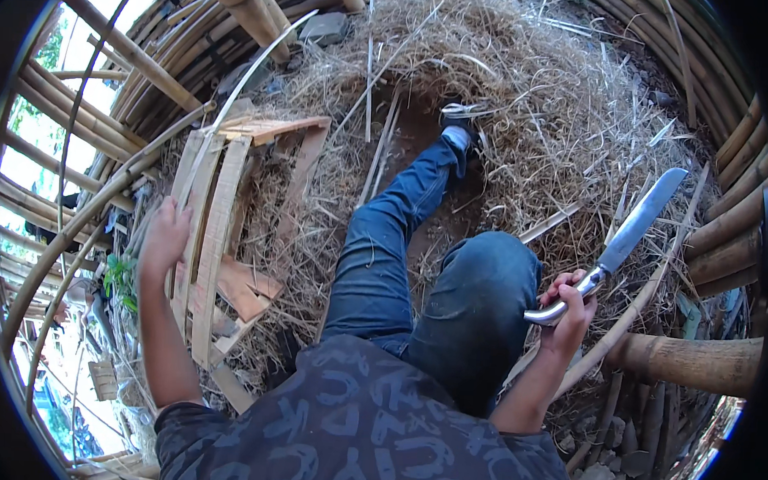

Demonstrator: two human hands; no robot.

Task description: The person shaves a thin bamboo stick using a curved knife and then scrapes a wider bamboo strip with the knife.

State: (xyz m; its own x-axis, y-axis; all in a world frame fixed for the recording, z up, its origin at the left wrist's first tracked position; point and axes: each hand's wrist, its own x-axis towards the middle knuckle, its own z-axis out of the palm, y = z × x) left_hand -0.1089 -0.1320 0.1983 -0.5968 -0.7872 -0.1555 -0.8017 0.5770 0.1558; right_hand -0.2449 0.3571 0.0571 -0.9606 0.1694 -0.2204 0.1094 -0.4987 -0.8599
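My left hand (164, 234) is closed at the lower end of a long, thin, pale bamboo strip (239, 91), which curves up and away toward the far posts. That hand is beside a slatted wooden frame (219, 207), and its fingertips are partly hidden. Over on the right, my right hand (571, 321) wraps round the shiny metal handle of a large knife (642, 224). Its broad blade points up and to the far right, above the shavings. The knife's handle end is close to my bent right knee (489, 282).
Bamboo shavings (525, 84) lie heaped ahead and to the right. Broken board pieces (245, 288) are near the frame. Bamboo rails (82, 174) stand at the left, and a thick bamboo pole (688, 362) juts in from the right. A grey stone (325, 28) sits at the far side.
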